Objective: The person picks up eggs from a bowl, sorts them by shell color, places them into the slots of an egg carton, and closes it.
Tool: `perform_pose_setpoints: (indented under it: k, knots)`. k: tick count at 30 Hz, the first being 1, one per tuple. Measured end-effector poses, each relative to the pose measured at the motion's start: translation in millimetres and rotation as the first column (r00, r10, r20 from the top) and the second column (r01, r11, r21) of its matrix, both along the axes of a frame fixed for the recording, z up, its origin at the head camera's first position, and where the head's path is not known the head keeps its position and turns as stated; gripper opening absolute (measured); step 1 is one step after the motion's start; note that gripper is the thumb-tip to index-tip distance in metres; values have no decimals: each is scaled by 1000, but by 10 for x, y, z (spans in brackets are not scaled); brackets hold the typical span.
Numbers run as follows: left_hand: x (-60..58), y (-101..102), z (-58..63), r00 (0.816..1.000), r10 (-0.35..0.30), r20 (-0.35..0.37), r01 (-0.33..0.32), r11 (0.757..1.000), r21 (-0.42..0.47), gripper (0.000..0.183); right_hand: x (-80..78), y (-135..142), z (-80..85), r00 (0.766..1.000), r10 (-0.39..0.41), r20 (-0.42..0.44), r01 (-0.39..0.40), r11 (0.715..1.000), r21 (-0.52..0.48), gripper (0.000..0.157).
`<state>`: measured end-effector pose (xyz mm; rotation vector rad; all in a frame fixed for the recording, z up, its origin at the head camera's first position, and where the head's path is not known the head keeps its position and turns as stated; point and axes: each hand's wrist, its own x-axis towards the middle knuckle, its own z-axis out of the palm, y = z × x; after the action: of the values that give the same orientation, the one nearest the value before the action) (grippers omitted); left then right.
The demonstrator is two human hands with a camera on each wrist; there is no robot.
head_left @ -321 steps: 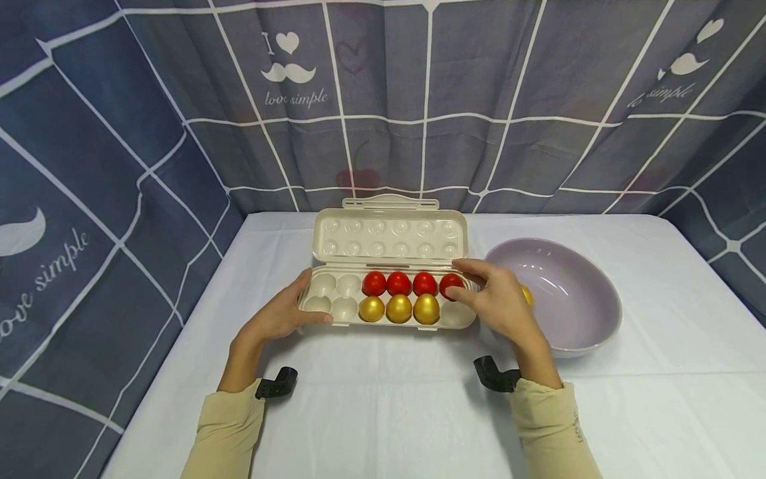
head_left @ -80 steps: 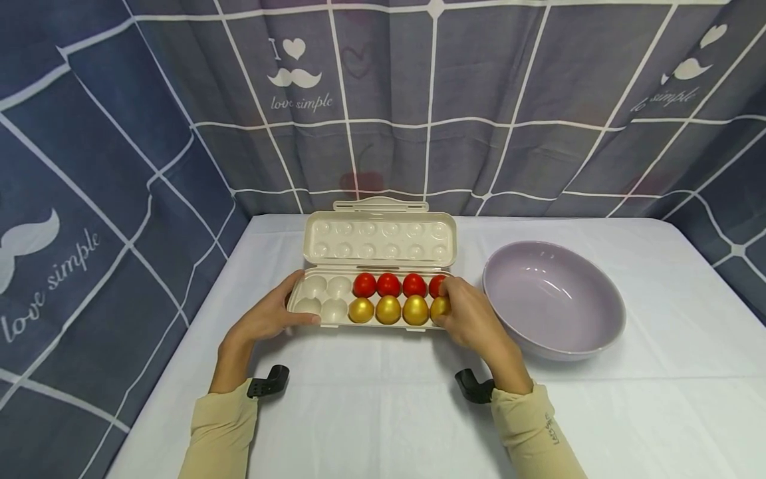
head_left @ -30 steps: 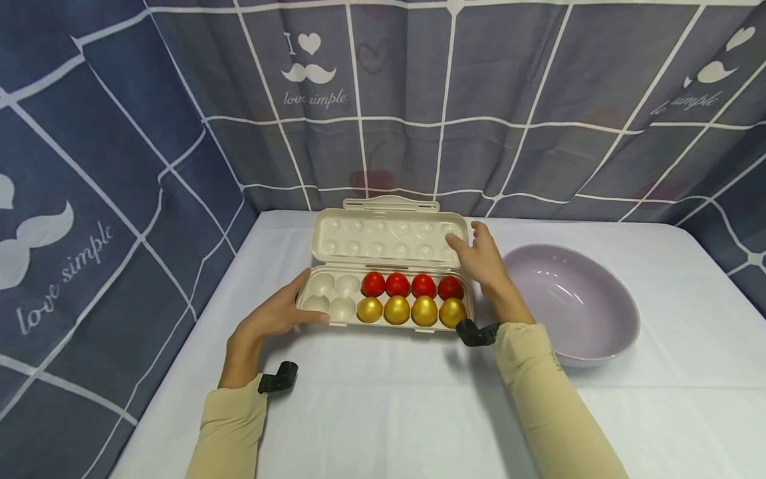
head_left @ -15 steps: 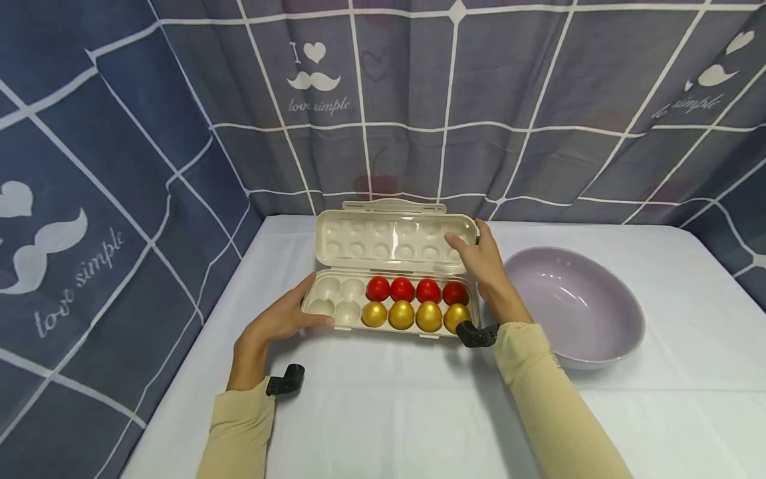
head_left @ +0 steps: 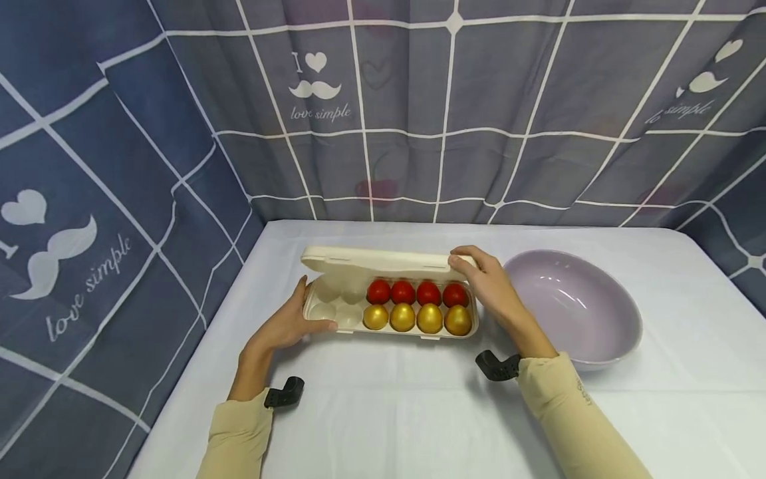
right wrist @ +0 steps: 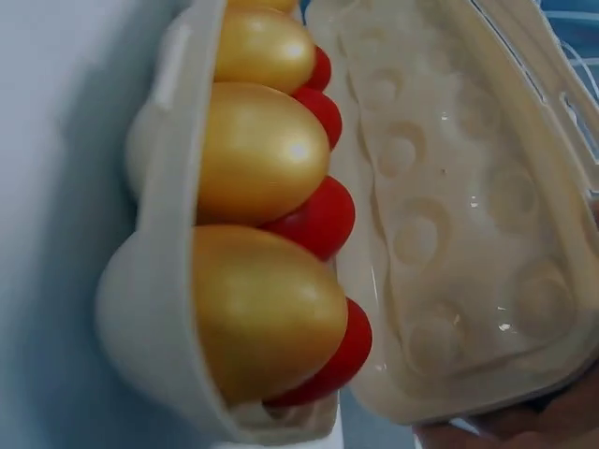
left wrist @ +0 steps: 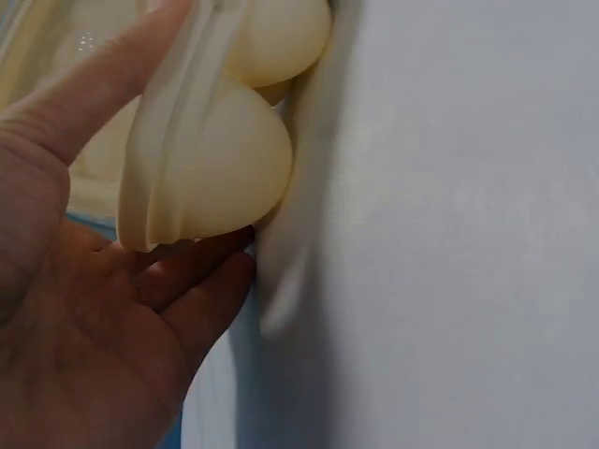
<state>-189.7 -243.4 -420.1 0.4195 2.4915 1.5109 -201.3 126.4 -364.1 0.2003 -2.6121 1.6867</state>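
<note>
In the head view, a cream plastic egg carton (head_left: 323, 311) lies on the table with its lid (head_left: 383, 259) tilted partway down over it. A row of red eggs (head_left: 403, 293) sits at the back and a row of gold eggs (head_left: 402, 318) in front; cups at the left end hold none. My left hand (head_left: 286, 322) grips that end, thumb over the rim and fingers beneath in the left wrist view. At the lid's right corner, my right hand (head_left: 493, 286) pinches its edge. The right wrist view shows the lid's dimpled inside (right wrist: 449, 224) slanting above the eggs.
A shallow lilac bowl (head_left: 577, 313) stands right of the carton, close to my right forearm. White cloth (head_left: 389, 412) covers the table. Grey-blue checked curtains (head_left: 407, 86) hang behind and on the left.
A gold egg went into the front right cup. Then my right hand moved to the lid and swung it forward from leaning back. My left hand kept its hold on the carton.
</note>
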Motion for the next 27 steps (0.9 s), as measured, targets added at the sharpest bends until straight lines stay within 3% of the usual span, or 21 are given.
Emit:
perform_pose_setpoints:
  k: [3, 6, 8, 11, 13, 16, 18, 20, 22, 25, 27]
  knots:
    - [32, 1, -18, 1000, -16, -12, 16, 999, 31, 128, 99, 50, -35, 996, 94, -8, -93, 993, 75, 45]
    - [31, -10, -25, 998, -54, -39, 58, 990, 129, 112, 197, 95, -55, 983, 180, -36, -172, 972, 159, 43]
    - [38, -31, -27, 997, -79, -7, 78, 967, 242, 100, 268, 112, -62, 973, 227, -49, -209, 948, 240, 43]
    - [71, -64, -18, 995, -79, 62, 51, 927, 371, 86, 354, 98, -96, 956, 283, -74, -235, 895, 379, 44]
    - [102, -73, -1, 995, -52, 83, 19, 936, 350, 85, 404, 58, -139, 949, 297, -105, -216, 856, 469, 49]
    - [144, -51, 53, 1000, 23, 21, -26, 988, 152, 89, 451, -29, -227, 934, 310, -176, -155, 799, 581, 62]
    - [174, -24, 98, 997, 56, -45, -58, 997, -44, 97, 482, -79, -282, 924, 313, -220, -111, 769, 629, 72]
    - [204, 19, 158, 993, 50, -103, -73, 971, -227, 108, 512, -111, -330, 916, 317, -245, -81, 745, 662, 79]
    - [230, 74, 212, 989, 21, -150, -76, 925, -373, 115, 543, -119, -370, 911, 312, -269, -49, 730, 682, 82]
    - [257, 166, 257, 985, -36, -170, -54, 865, -498, 120, 581, -114, -420, 909, 303, -285, -13, 705, 709, 86]
    - [273, 225, 249, 980, -55, -189, -58, 838, -543, 118, 596, -109, -452, 911, 295, -289, 8, 686, 728, 86]
